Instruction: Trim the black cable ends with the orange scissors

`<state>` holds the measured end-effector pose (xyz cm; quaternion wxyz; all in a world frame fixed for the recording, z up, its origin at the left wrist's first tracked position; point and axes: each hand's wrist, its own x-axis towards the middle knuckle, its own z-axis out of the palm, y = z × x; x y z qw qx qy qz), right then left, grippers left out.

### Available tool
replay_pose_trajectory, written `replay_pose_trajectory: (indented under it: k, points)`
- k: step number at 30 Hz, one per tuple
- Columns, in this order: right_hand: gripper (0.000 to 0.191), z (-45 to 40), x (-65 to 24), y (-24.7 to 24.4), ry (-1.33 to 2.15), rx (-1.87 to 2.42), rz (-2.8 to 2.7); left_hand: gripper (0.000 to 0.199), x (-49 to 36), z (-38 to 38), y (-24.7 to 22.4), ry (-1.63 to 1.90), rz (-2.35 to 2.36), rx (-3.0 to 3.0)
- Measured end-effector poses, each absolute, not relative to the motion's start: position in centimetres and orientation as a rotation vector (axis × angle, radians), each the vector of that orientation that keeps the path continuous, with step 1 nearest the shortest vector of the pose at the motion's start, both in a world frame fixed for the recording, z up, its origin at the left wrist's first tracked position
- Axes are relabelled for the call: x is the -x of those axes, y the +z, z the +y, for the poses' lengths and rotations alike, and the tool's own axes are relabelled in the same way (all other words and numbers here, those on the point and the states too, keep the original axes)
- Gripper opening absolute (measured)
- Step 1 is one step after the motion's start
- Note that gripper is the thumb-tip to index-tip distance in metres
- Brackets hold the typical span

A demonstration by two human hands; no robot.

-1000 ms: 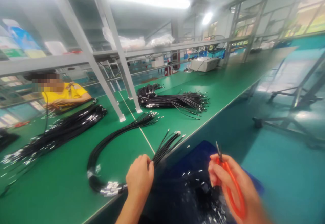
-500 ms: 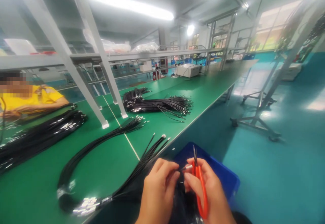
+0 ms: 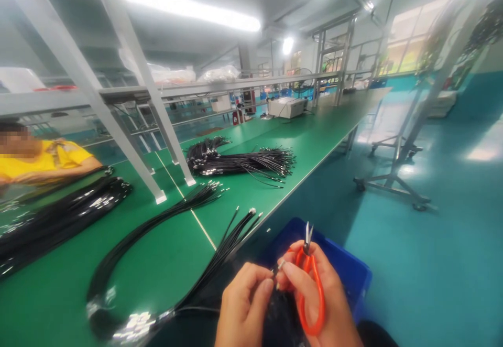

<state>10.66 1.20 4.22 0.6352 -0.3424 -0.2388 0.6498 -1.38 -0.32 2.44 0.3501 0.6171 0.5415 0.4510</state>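
Note:
My left hand pinches the end of a thin black cable near the bench's front edge. Close beside it, my right hand holds red-handled scissors, their blades pointing up and slightly apart. A small white piece sits between my right thumb and finger, near the cable end. Just left of my hands, a curved bundle of black cables lies on the green bench, its loose ends pointing toward the back.
A blue bin stands below my right hand. More black cable bundles lie on the bench. Metal shelf posts rise from it. A person in a yellow top sits at the left. A wheeled rack stands at the right.
The scissors' blades have spread apart and their handles have turned more toward the camera. My right hand has moved slightly closer to my left. The view has shifted a little.

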Motion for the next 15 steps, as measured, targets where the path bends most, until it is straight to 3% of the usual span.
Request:
replay_pose_trajectory:
  k: [7, 15]
  points:
    - [0.027, 1.3, -10.4, 3.3, 1.760, 0.801, -0.289, 0.020, 0.6, -0.6, 2.7, 1.296, 1.262, -1.279]
    - [0.023, 0.7, -9.7, 4.5, 1.642, 0.789, -0.487, 0.020, 0.5, 0.4, 4.3, 1.317, 1.172, -1.157]
